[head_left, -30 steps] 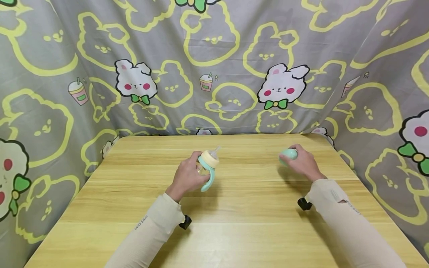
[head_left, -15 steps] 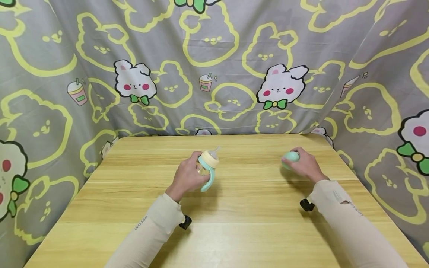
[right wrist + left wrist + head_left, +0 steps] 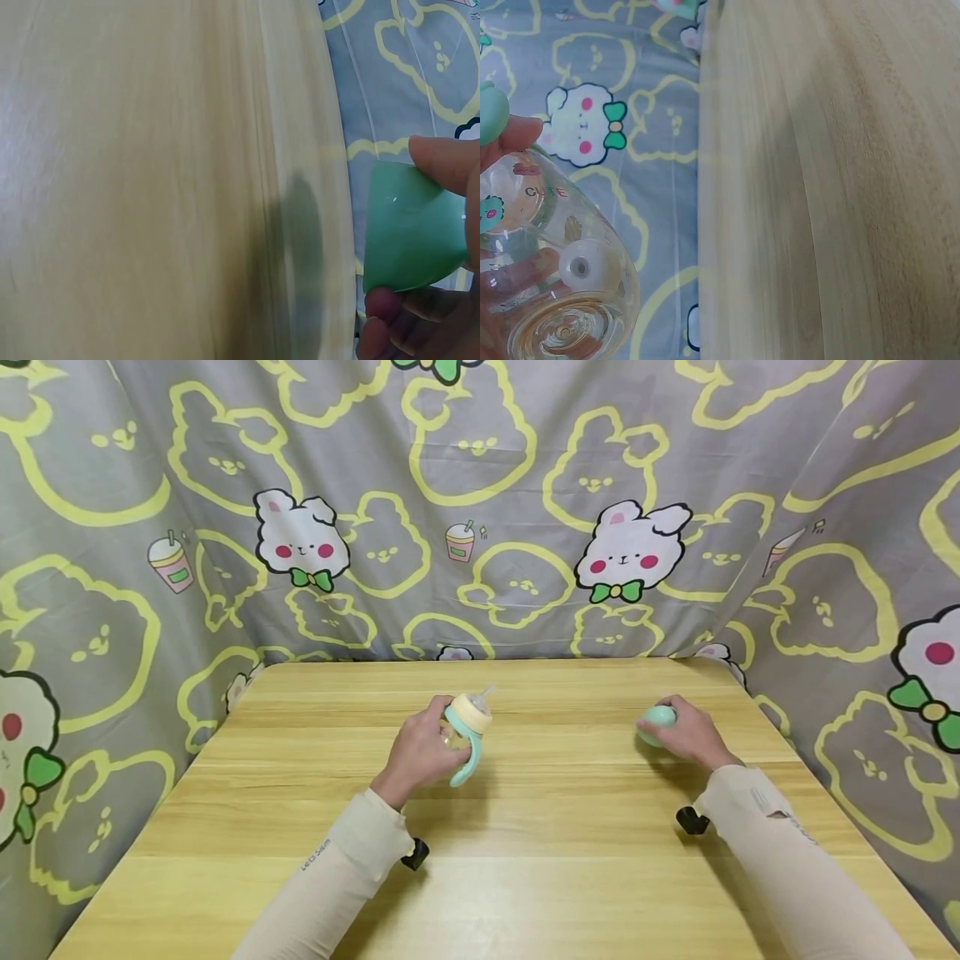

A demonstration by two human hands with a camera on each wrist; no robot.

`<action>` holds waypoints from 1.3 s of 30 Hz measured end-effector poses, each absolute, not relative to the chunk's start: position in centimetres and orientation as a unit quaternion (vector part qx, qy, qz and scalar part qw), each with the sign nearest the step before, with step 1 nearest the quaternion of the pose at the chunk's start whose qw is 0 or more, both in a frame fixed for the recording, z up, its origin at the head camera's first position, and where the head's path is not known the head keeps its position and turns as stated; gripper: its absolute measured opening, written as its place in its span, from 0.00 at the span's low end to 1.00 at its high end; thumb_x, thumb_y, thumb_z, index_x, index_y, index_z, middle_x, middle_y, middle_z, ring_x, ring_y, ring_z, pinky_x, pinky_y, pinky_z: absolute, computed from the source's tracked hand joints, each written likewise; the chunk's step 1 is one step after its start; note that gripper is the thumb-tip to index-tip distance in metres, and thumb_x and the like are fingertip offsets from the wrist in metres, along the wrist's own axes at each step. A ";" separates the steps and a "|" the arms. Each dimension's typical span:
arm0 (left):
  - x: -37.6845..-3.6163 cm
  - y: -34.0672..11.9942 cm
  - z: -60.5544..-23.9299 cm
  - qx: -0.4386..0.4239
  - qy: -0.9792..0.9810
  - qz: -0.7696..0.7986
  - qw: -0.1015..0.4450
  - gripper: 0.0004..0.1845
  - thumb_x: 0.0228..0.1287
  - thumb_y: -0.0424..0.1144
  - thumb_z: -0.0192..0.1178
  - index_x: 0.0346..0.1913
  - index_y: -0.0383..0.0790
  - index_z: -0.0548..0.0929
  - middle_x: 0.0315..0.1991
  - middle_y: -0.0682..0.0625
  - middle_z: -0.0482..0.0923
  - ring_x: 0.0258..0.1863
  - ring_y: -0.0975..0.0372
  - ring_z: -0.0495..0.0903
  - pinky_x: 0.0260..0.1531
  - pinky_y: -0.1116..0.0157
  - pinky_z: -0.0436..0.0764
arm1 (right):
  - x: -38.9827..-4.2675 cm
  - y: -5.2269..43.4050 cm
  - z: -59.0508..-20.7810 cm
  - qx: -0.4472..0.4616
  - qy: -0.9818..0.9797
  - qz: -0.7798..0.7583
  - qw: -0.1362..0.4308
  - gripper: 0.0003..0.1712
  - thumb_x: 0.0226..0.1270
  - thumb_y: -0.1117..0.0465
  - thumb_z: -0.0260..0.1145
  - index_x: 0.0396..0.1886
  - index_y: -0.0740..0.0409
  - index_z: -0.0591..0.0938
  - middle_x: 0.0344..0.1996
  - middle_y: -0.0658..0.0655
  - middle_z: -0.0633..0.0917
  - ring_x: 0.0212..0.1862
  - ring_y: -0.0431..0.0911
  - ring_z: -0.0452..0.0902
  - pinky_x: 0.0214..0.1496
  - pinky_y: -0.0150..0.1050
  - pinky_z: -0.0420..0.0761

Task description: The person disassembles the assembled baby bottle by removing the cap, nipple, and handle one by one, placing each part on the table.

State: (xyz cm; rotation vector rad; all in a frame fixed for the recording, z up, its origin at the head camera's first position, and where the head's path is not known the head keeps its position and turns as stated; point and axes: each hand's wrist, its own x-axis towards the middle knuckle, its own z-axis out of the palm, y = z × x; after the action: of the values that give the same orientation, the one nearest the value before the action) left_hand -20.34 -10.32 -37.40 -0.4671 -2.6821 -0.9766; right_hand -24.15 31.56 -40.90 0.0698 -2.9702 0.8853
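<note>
My left hand [image 3: 422, 748] grips a baby bottle [image 3: 471, 714] around its clear body, above the table. The bottle leans to the right, with a cream collar, mint handles and a bare clear teat at its top. In the left wrist view the transparent bottle [image 3: 562, 277] shows printed lettering and a white ball-like weight inside. Off to the right, my right hand [image 3: 692, 732] holds a mint-green bottle cap [image 3: 658, 725] between thumb and fingers. The right wrist view shows this dome-shaped cap [image 3: 412, 225] from the side, its straight rim facing left, raised over the table.
A light wooden table [image 3: 525, 827] stretches beneath both hands. Grey curtains [image 3: 517, 510] with yellow outlines and white rabbits hang behind it and along both sides. Black wrist cameras [image 3: 415, 853] hang below the cuffs.
My right hand has moved slightly right and toward me with the cap, which has also tipped a little. The left hand and the bottle have stayed nearly still.
</note>
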 end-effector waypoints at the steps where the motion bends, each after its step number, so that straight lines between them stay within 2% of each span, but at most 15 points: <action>1: -20.3 -10.3 -37.4 -0.161 -0.920 -0.334 0.124 0.35 0.46 0.46 0.72 0.59 0.40 0.73 0.36 0.48 0.81 0.27 0.59 0.75 0.29 0.59 0.76 | -24.1 31.6 -41.0 0.020 -0.958 0.284 0.018 0.39 0.64 0.39 0.62 0.59 0.66 0.68 0.51 0.75 0.75 0.49 0.67 0.72 0.45 0.57 0.73; 12: -20.2 -10.5 -37.2 -0.155 -0.922 -0.332 0.125 0.35 0.47 0.45 0.72 0.59 0.39 0.72 0.37 0.47 0.81 0.29 0.58 0.77 0.30 0.58 0.77 | -24.2 32.1 -41.1 0.022 -0.962 0.272 -0.003 0.40 0.64 0.37 0.62 0.59 0.66 0.67 0.50 0.74 0.75 0.48 0.66 0.73 0.44 0.55 0.73; 19: -20.3 -10.6 -37.1 -0.157 -0.924 -0.326 0.127 0.35 0.47 0.46 0.72 0.59 0.40 0.73 0.37 0.47 0.81 0.30 0.58 0.77 0.31 0.58 0.77 | -24.1 32.1 -40.9 0.021 -0.961 0.277 -0.015 0.40 0.64 0.40 0.64 0.59 0.68 0.67 0.51 0.76 0.74 0.48 0.68 0.72 0.44 0.57 0.73; 39: -20.4 -10.8 -37.1 -0.162 -0.921 -0.331 0.129 0.35 0.47 0.46 0.71 0.59 0.40 0.73 0.37 0.47 0.81 0.28 0.59 0.77 0.30 0.59 0.76 | -24.1 32.7 -42.2 0.017 -0.961 0.275 -0.029 0.39 0.62 0.39 0.65 0.57 0.65 0.69 0.50 0.74 0.75 0.47 0.65 0.73 0.41 0.54 0.73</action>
State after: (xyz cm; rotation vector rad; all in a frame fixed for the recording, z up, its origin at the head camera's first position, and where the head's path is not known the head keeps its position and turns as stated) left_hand -20.40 -10.82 -37.11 -0.4706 -2.6762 -0.9627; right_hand -24.10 32.73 -42.17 0.0559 -3.0748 0.8795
